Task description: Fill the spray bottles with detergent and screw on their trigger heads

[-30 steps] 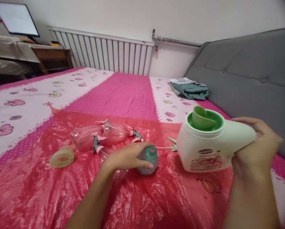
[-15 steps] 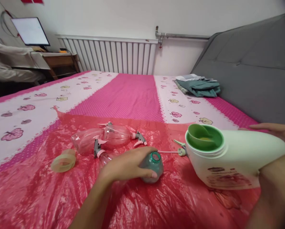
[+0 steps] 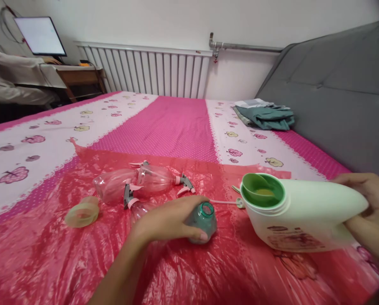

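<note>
My left hand (image 3: 173,220) is wrapped round a translucent green bottle (image 3: 205,222), which stands upright with its neck uncapped. On the right, my right hand (image 3: 367,212) grips a large pale detergent jug (image 3: 316,207) by its handle end. The jug is tipped onto its side with its open mouth, showing a green spout (image 3: 255,188), toward the green bottle; the two are apart. Between them lies a spray head (image 3: 240,203) with a thin tube, partly hidden behind the jug. Left of my left hand is a pale yellowish funnel (image 3: 83,214).
Several clear spray bottles with grey and pink triggers (image 3: 156,178) lie left of centre on a red plastic sheet (image 3: 189,275). Folded clothes (image 3: 265,114) rest on the bed by the grey headboard (image 3: 335,84). A person sits at a desk with a monitor (image 3: 41,36), far left.
The jug and my right hand have shifted left, bringing the jug's mouth a little closer to the green bottle. My left hand keeps its hold on the bottle.
</note>
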### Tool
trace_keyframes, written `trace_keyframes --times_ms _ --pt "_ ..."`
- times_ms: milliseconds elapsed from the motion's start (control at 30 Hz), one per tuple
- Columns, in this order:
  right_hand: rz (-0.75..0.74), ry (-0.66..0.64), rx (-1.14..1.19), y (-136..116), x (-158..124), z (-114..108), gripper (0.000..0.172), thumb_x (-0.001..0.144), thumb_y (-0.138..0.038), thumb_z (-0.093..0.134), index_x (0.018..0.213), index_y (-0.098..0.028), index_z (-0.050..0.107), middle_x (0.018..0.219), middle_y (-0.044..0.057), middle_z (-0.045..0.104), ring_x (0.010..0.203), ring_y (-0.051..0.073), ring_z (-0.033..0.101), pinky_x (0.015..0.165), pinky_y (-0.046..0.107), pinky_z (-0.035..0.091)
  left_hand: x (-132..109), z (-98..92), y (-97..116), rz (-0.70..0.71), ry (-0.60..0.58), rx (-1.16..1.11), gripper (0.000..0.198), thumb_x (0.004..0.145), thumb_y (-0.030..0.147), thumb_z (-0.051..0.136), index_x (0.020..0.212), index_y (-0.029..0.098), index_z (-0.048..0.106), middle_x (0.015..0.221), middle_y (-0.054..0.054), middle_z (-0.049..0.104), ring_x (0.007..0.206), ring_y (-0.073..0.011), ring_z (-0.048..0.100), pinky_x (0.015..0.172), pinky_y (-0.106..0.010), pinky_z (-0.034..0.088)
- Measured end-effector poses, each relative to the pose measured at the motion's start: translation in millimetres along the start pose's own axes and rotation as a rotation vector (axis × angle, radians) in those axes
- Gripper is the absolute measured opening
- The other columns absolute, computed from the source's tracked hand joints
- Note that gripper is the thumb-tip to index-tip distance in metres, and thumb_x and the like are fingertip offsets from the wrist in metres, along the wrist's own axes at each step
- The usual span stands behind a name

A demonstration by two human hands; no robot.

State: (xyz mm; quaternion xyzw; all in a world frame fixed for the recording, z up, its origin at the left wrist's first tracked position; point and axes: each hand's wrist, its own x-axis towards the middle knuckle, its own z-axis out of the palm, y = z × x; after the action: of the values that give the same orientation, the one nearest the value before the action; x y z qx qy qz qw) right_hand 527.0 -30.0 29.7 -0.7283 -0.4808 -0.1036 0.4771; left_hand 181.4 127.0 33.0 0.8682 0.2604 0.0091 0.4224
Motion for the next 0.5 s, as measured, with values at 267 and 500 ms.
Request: trace_keyframes --times_ms 267,500 --pt "0.238 -0.197 0.341 13 -7 -11 0.056 0.061 -0.046 0.075 0.113 -0.027 0.068 0.118 0.006 0.063 0.105 0.027 0.060 0.076 0.030 0.052 1 -1.0 0 -0.007 -0.002 0.002 0.079 0.077 0.050 0.076 0.146 0.026 0.045 0.144 -0.009 0.057 0.128 -0.0327 0.056 0.105 -0.041 0.043" --pt "0.271 -0.068 0.245 -3 -10 2 0.057 0.078 -0.070 0.059 0.106 -0.021 0.069 0.098 0.006 0.066 0.081 0.022 0.062 0.060 0.028 0.045 1 -0.9 -1 -0.003 0.001 -0.012 0.079 0.077 0.051 0.076 0.146 0.028 0.045 0.143 -0.008 0.058 0.126 -0.0330 0.058 0.103 -0.040 0.044"
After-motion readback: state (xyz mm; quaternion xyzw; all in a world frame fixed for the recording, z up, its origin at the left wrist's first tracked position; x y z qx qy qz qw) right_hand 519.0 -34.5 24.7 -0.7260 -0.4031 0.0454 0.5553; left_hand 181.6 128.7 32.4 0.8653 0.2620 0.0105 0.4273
